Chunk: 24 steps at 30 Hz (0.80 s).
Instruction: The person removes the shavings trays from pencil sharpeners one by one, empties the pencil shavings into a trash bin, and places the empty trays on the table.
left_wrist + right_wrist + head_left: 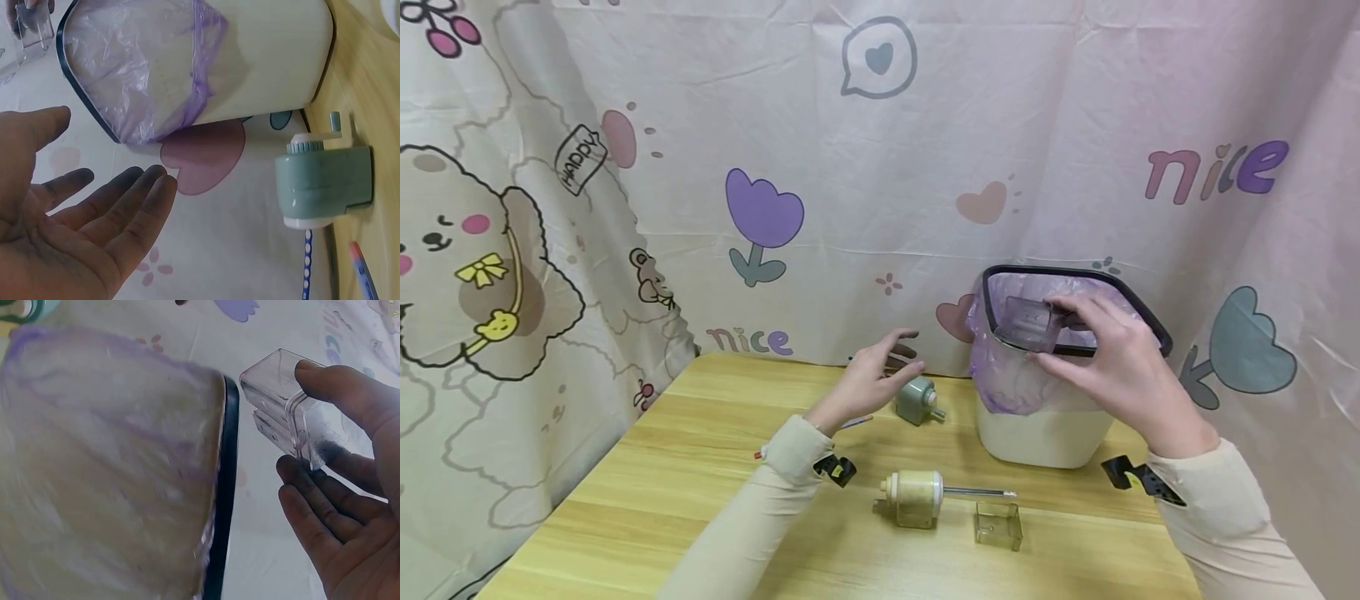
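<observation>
My right hand [1108, 354] pinches a clear plastic shavings drawer [1030, 323] between thumb and fingers, over the near rim of a white trash bin [1041, 437]. The right wrist view shows the drawer [275, 394] tilted beside the bin's dark rim [229, 437]. My left hand [868, 379] hangs with fingers spread and nothing in them, close to a green crank pencil sharpener [916, 402]. From that sharpener [322, 184] a blue dotted pencil [307, 265] sticks out in the left wrist view.
A purple bag [1000, 383] lines the bin. Nearer me stand a yellow sharpener [917, 498] with a pencil [977, 492] in it and a yellowish clear drawer [997, 527]. Another pencil [362, 272] lies by the green sharpener. A printed curtain [850, 208] hangs behind the table.
</observation>
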### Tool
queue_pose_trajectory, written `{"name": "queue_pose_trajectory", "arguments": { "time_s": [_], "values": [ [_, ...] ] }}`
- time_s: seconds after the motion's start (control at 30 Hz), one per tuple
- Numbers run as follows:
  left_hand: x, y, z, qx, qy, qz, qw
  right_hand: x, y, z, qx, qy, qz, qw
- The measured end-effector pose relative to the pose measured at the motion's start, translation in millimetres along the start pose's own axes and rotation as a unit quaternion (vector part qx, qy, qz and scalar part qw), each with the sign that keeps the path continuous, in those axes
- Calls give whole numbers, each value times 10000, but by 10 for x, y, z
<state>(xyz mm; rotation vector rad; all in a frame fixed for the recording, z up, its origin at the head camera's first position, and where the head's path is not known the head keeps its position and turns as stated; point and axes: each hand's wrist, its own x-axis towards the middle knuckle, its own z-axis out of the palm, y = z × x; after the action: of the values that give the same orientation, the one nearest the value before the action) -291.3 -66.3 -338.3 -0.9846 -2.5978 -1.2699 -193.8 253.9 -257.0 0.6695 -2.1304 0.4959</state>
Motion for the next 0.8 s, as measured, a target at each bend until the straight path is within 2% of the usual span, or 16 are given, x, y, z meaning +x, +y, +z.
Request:
{"name": "queue_pose_trajectory", "arguments": {
  "time_s": [0.37,0.8],
  "values": [
    [-169,-111,-137,148,76,51,9998,-149,-211,226,415,-328,470,9975],
    [-361,-256,-283,226,25,-111,9997,-293,-419,508,878,-847,864,9888]
  ]
}}
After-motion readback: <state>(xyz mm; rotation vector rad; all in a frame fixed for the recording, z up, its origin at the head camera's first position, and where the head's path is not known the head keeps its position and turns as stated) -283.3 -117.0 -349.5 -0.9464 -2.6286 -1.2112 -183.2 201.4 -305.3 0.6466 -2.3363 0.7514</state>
